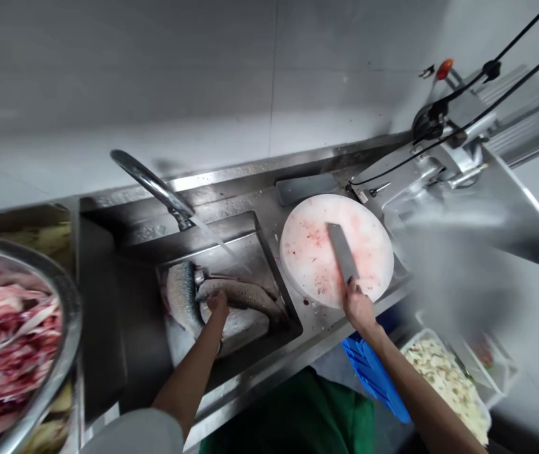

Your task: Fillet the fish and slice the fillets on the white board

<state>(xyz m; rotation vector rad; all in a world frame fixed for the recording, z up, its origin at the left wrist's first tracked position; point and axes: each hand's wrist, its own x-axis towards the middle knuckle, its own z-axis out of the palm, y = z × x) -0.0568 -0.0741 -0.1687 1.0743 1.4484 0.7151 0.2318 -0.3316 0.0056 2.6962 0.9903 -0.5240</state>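
Observation:
My left hand (219, 305) is down in the steel sink (269, 252), its fingers closed on a speckled fish (250, 296). Another fish (181, 290) with darker scales lies to its left in the sink. Water runs from the curved faucet (150, 180) into the basin. My right hand (359, 308) grips the handle end of a cleaver (342, 251), whose blade rests over the round white cutting board (297, 239). Red stains and small bits mark the board.
At the left stands a large metal bowl (73, 309) of red and pale meat pieces. A slicing machine (468, 151) is at the right. Below it are a blue crate (376, 378) and a white tub of pale pieces (444, 375). A grey block (307, 187) lies behind the board.

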